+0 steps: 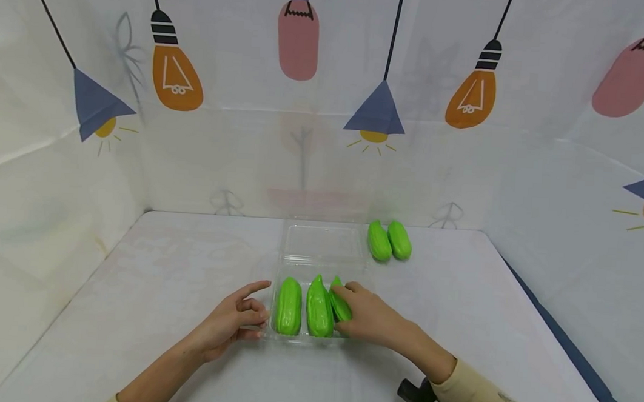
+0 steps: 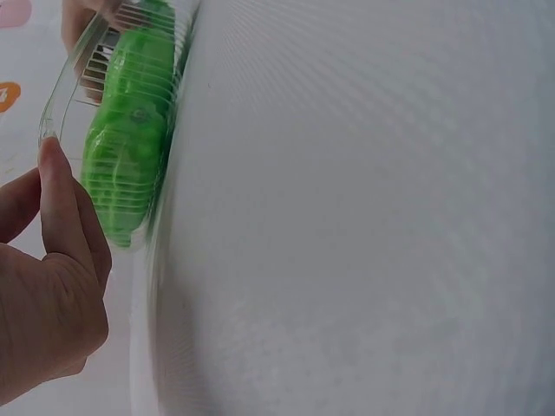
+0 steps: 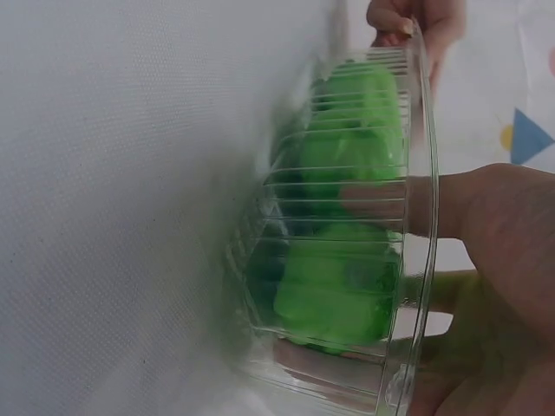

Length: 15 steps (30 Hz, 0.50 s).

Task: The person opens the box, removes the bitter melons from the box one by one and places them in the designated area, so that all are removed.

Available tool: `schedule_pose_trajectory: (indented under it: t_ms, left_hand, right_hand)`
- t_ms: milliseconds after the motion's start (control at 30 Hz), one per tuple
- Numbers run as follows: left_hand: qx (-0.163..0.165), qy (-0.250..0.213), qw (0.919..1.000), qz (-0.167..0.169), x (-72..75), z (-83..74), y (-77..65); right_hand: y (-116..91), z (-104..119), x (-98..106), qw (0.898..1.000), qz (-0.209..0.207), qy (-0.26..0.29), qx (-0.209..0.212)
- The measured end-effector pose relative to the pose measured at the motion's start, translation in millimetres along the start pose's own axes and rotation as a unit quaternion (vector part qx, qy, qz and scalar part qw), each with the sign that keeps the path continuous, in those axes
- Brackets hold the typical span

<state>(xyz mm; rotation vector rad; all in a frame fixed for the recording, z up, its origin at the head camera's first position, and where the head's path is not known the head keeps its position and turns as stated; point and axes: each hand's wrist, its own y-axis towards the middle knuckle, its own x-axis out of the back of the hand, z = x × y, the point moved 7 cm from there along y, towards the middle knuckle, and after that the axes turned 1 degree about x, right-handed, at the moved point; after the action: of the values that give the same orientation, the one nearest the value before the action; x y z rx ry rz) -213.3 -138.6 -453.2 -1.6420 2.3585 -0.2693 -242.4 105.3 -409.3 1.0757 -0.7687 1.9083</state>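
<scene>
A clear plastic clamshell box (image 1: 314, 341) lies with its lid (image 1: 325, 243) folded back. Three smooth green gourds are in its base: a left one (image 1: 289, 307), a middle one (image 1: 319, 307) and a right one (image 1: 339, 299), partly hidden by my right hand (image 1: 370, 314). That hand grips the right gourd, thumb at its near end and fingers at its far end. In the right wrist view its fingers show through the ribbed wall. My left hand (image 1: 234, 321) holds the box's left rim between thumb and fingers, index finger stretched forward. The left wrist view shows a fingertip (image 2: 52, 152) against the rim.
Two more green gourds, one (image 1: 379, 241) beside another (image 1: 399, 240), lie at the table's back edge, right of the lid. A black curved object (image 1: 418, 394) shows by my right sleeve. Printed white cloth (image 1: 319, 158) stands behind the white table (image 1: 199, 249).
</scene>
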Motion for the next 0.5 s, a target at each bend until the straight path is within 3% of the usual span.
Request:
schedule_pose_trajectory:
  t_ms: [500]
  left_hand:
    - [0.003,0.001,1.0000,-0.001,-0.6,1.0,1.4]
  right_hand:
    - [2.3,-3.5,-2.4,1.000,-0.007,0.003,0.002]
